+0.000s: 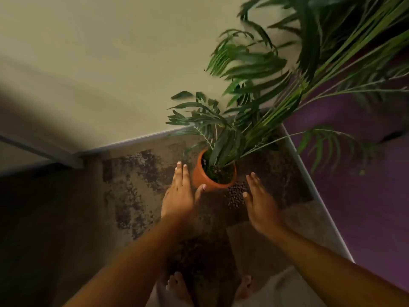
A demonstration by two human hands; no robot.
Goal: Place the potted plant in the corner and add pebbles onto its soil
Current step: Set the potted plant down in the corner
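Head view: the terracotta pot (pixel 204 178) of the palm plant (pixel 223 142) stands on the patterned rug (pixel 132 180) near the room corner. Left hand (pixel 179 193), grip wide, thumb touching the pot at 7 o'clock. Right hand (pixel 259 202), grip wide, apart at 4 o'clock, above a pebble pile (pixel 235 194).

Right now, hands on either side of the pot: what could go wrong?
1. The terracotta pot looks tilted and only the left hand seems to touch it, thumb at the rim; the right hand is apart. It might tip.
2. The pebbles lie loose on the floor beside the pot; the right hand could scatter them.
3. The palm fronds lean toward the purple wall and may bend against it.
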